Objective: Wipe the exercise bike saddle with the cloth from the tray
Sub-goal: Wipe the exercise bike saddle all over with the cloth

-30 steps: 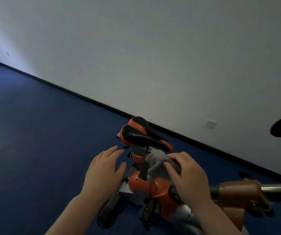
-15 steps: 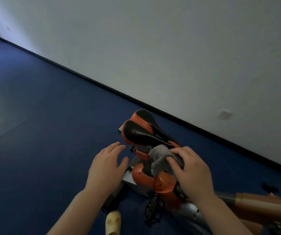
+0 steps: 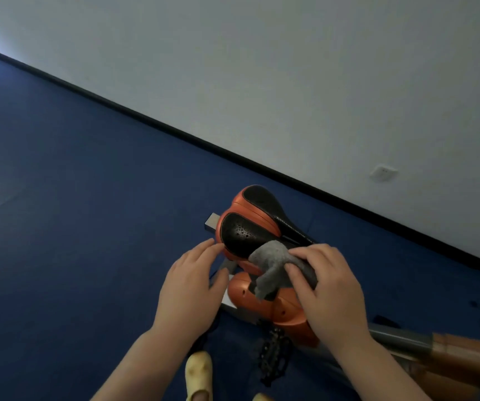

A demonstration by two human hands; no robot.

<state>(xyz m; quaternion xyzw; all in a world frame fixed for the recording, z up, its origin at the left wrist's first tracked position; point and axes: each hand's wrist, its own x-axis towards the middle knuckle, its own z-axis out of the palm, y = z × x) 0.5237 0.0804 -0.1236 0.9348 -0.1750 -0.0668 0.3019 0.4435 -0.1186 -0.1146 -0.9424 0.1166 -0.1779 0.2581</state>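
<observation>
The black and orange saddle [image 3: 250,224] of the exercise bike stands in the lower middle of the head view, its narrow nose pointing toward me. My right hand [image 3: 328,287] grips a grey cloth [image 3: 273,264] and presses it onto the saddle's nose; part of the cloth hangs down over the seat post. My left hand [image 3: 192,287] is open, fingers spread, with the fingertips touching the saddle's left edge. The nose of the saddle is hidden under the cloth and my right hand.
The orange bike frame [image 3: 273,308] and a black pedal [image 3: 273,357] sit below the saddle. A brown handlebar bar [image 3: 459,354] runs off at the lower right. Blue floor [image 3: 88,212] spreads to the left; a white wall [image 3: 291,82] rises behind. My yellow slipper [image 3: 198,377] shows at the bottom.
The view has tilted down and closer. My right hand has slid the cloth up from the seat post onto the saddle's nose. My left hand has moved in to touch the saddle's edge.
</observation>
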